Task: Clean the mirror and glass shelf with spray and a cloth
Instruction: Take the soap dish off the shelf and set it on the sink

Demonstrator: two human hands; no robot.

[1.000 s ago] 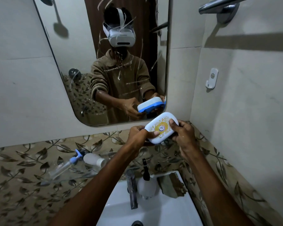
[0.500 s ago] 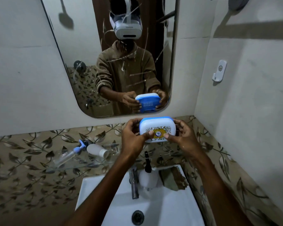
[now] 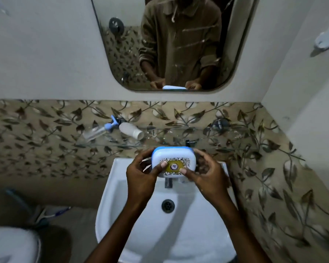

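Note:
A white and blue soap box [image 3: 173, 160] with a yellow label is held over the back of the sink, below the glass shelf [image 3: 160, 138]. My left hand [image 3: 141, 175] grips its left side and my right hand [image 3: 205, 173] grips its right side, both thumbs on the lid. The streaked mirror [image 3: 179, 44] hangs on the wall above. On the shelf's left part lie a clear spray bottle with a blue head [image 3: 101, 129] and a white bottle [image 3: 130, 130]. The black nozzle of another bottle [image 3: 189, 142] shows behind the box. No cloth is visible.
The white sink [image 3: 165, 221] with its drain [image 3: 167, 205] is below my hands, the tap [image 3: 168, 182] partly hidden under the box. A white toilet [image 3: 11, 243] sits at the lower left. A white wall hook [image 3: 326, 39] is on the right wall.
Both hands have lowered the soap box from in front of the mirror's bottom edge to just over the sink's back, levelling it. The camera has tipped downward.

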